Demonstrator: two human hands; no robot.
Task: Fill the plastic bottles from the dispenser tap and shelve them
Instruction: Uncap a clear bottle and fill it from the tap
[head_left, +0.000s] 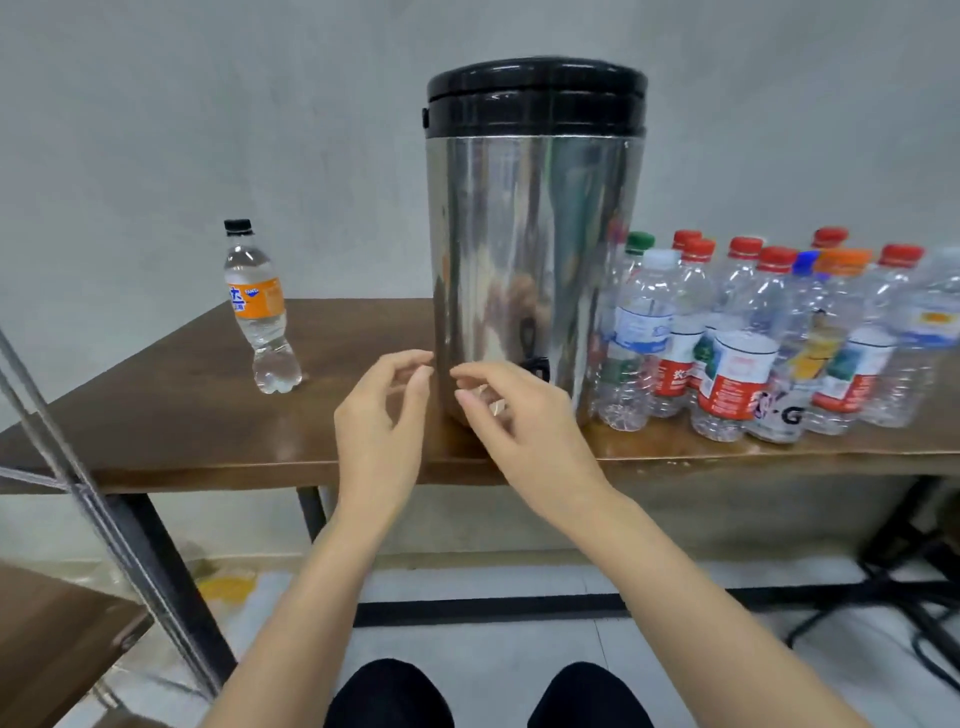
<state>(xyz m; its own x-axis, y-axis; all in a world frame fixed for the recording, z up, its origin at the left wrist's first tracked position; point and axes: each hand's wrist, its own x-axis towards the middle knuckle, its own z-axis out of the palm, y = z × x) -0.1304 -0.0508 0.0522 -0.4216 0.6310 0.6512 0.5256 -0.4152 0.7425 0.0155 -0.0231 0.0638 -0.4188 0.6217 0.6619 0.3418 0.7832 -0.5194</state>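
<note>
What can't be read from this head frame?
Head view only:
- Tap: partly hidden behind the right hand.
- Dispenser water level: steel wall is opaque.
- Rear bottles: only caps show behind the front row.
- Rightmost bottle: blurred, cut off by right edge.
- Shelf: cut off by left edge.

single head-worn view, wide-angle, looking forward and down; close to the front edge of the table (218, 457), the dispenser (530, 270) centred, wall behind, knees at bottom.
</note>
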